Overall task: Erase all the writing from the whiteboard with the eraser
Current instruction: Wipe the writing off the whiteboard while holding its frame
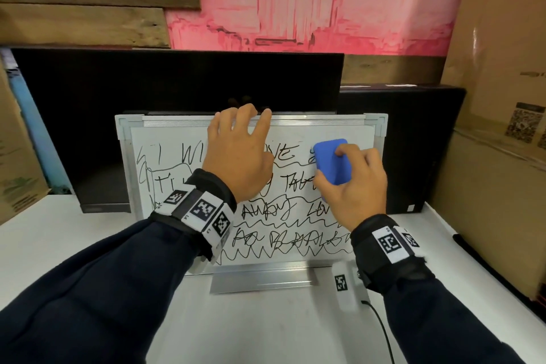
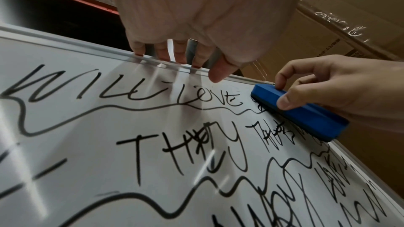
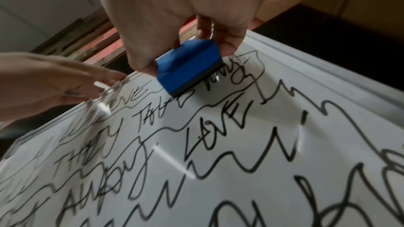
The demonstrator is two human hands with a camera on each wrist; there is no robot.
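Note:
A whiteboard [image 1: 165,139] in a silver frame stands upright on the table, covered with black handwriting and wavy lines. My left hand [image 1: 240,145] grips its top edge near the middle, fingers hooked over the frame [image 2: 166,53] and thumb on the front. My right hand [image 1: 354,183] pinches a blue eraser [image 1: 331,161] and presses its dark felt face against the board's upper right, on the end of the first written line. The left wrist view shows the eraser [image 2: 306,118] flat on the surface. In the right wrist view the eraser [image 3: 188,68] sits between my thumb and fingers.
A black monitor [image 1: 177,83] stands right behind the board, and a black box [image 1: 413,142] sits at the back right. Cardboard boxes [image 1: 502,127] wall in the right side. A white tagged device [image 1: 344,287] with a cable lies on the white table [image 1: 74,245] below my right wrist.

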